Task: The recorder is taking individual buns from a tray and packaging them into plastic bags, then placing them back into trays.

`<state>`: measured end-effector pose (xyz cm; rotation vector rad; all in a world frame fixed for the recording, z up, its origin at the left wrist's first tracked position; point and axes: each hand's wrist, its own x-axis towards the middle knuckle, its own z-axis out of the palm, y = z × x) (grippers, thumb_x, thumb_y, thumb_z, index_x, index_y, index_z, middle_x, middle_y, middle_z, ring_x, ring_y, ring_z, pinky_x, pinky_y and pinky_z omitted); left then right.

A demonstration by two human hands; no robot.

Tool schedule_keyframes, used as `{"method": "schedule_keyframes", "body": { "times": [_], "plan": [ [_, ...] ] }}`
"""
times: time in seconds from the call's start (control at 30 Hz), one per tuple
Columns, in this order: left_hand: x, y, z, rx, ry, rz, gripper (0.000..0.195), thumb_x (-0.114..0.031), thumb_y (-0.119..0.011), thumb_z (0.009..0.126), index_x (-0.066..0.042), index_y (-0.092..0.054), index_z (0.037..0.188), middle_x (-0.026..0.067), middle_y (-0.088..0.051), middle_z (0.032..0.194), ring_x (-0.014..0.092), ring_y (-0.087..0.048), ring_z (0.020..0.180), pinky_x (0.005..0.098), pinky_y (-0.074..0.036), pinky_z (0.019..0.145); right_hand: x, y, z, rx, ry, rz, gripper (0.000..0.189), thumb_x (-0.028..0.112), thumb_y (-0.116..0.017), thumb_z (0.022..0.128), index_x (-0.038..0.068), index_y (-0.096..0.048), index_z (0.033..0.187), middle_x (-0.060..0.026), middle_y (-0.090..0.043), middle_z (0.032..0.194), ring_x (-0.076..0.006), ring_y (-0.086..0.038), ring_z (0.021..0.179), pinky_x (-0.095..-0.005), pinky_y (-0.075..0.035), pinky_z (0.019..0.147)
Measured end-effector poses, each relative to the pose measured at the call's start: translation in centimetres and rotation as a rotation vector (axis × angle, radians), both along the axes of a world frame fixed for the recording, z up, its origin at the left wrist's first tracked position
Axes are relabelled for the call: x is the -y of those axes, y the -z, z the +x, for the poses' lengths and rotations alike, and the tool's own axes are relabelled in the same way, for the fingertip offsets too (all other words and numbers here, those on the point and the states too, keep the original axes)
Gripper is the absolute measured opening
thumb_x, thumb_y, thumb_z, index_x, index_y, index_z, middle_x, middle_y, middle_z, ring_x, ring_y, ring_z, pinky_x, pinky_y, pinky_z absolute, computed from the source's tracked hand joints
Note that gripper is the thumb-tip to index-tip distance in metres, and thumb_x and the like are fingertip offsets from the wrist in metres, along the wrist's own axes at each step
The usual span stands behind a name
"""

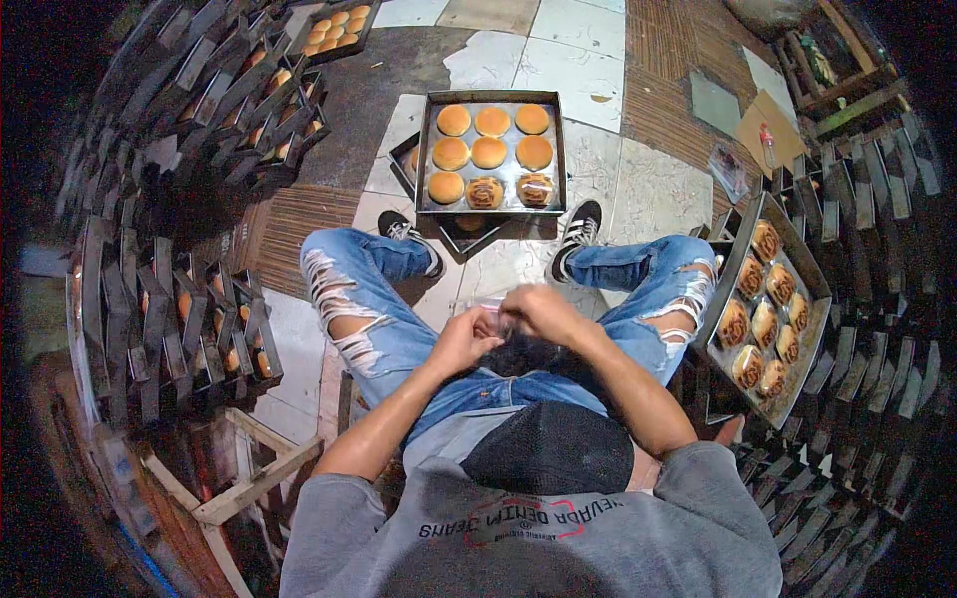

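Note:
Over the lap, my left hand [469, 340] pinches a small clear plastic bag [490, 305] with a pinkish line along its edge. My right hand [544, 310], slightly blurred, has its fingers curled at the same bag; its fingertips are partly hidden. Below the hands, something dark and glossy [519, 357] lies in the lap, too unclear to name. Between the feet stands a square metal baking tray [490, 206] of round golden buns [488, 152]. Two buns in its near row, a middle one [484, 193] and a right one [535, 191], are in clear wrappers with dark print.
On the right, a tilted metal tray [821, 280] holds several wrapped buns [765, 324]. Stacked trays [179, 321] of buns line the left side, with more stacks [860, 366] at right. Another bun tray [336, 31] lies far left. A wooden frame [258, 482] stands near-left.

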<state>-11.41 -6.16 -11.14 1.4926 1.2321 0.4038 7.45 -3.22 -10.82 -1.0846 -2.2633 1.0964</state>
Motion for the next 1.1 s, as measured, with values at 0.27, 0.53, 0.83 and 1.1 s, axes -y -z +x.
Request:
{"method": "schedule_keyframes", "body": {
  "times": [0.27,0.53,0.83,1.1],
  "plan": [
    [-7.7,-6.6,-3.1,0.361,-0.398,-0.145,0.017,-0.014,-0.063,0.078,0.001,-0.063,0.087,0.003,-0.061,0.071,0.01,-0.054,0.063,0.0219,-0.043,0.059,-7.1,-9.9,6.2,-0.285,0.626,-0.188,0.018,0.015,-0.063,0.077,-0.003,-0.064,0.079,-0.0041,-0.061,0.063,-0.008,-0.053,0.059,-0.0234,-0.042,0.054],
    [-14.4,-6.4,-5.3,0.321,-0.781,-0.015,0.016,-0.012,-0.061,0.08,0.004,-0.061,0.08,0.0046,-0.058,0.063,0.007,-0.051,0.05,0.019,-0.038,0.043,-17.1,-4.9,1.6,-0.373,0.627,-0.311,0.023,0.019,-0.061,0.079,-0.003,-0.065,0.079,-0.0034,-0.059,0.061,-0.0071,-0.05,0.054,-0.023,-0.04,0.05],
    [-15.9,-3.2,-7.4,0.429,-0.608,0.004,0.011,-0.008,-0.065,0.073,0.002,-0.061,0.076,0.0077,-0.06,0.063,0.01,-0.056,0.053,0.0199,-0.042,0.046,-30.2,20.8,-10.7,0.177,0.142,-0.202,0.027,0.022,-0.052,0.08,0.002,-0.059,0.095,-0.0208,-0.06,0.083,-0.0356,-0.058,0.079,-0.0404,-0.046,0.07],
    [-16.9,-5.3,-6.9,0.333,-0.787,-0.502,0.007,-0.004,-0.066,0.072,0.001,-0.063,0.075,0.0084,-0.062,0.068,0.01,-0.058,0.056,0.0219,-0.046,0.052,-32.6,27.1,-19.5,0.892,0.005,-0.07,0.028,0.023,-0.043,0.085,0.012,-0.053,0.108,-0.0123,-0.053,0.111,-0.0292,-0.046,0.11,-0.0435,-0.035,0.091]
  ]
}}
